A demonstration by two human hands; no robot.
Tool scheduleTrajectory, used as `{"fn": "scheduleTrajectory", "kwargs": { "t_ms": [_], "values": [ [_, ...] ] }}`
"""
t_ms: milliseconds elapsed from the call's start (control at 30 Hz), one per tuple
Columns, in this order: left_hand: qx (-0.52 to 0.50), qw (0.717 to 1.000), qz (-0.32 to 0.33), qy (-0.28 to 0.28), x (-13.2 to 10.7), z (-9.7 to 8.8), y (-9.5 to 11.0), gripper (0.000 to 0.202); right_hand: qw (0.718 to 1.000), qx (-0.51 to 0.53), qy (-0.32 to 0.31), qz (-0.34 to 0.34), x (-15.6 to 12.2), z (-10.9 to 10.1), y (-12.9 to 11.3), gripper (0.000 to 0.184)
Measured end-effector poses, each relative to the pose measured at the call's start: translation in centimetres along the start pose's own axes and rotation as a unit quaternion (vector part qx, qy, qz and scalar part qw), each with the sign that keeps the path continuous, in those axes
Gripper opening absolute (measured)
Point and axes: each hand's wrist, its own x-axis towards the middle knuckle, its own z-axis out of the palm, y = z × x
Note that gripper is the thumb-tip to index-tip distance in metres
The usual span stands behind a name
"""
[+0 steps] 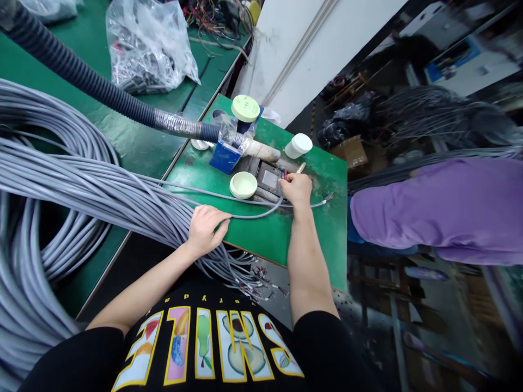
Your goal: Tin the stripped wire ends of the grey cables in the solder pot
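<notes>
My left hand [205,228] pinches a grey cable [257,215] between thumb and fingers, in front of the green bench board. The cable curves up to my right hand [298,188], whose fingers are closed round its end. Thin coloured wires [285,173] stick out there, beside a dark square pot [262,170] with a shiny silver surface, which looks like a solder pot. Another grey cable [212,193] runs behind, with its stripped end [328,197] to the right. A small pale green bowl [243,184] stands left of the pot.
Large coils of grey cable [61,163] fill the left. A black ribbed hose [102,90] reaches to the pot, past a blue box [225,156]. A white tub [298,146], a round tin [245,108] and a plastic bag [149,49] stand behind. A person in purple [441,212] is at right.
</notes>
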Motion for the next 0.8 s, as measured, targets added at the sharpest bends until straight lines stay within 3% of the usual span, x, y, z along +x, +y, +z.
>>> {"fn": "scheduleTrajectory", "kwargs": {
  "t_ms": [567,700,800],
  "values": [
    [0.006,1.000,0.027,0.006,0.0,0.2,-0.2,0.012,0.999,-0.002,-0.034,-0.003,0.8,1.2,0.2,0.018],
    [0.011,1.000,0.025,0.006,0.0,0.3,-0.2,0.011,0.993,0.117,0.004,-0.015,0.1,0.6,0.9,0.021],
    [0.012,1.000,0.005,0.001,0.0,0.2,-0.1,0.009,0.949,0.313,0.041,-0.013,-2.6,-0.8,1.7,0.018]
  ]
}}
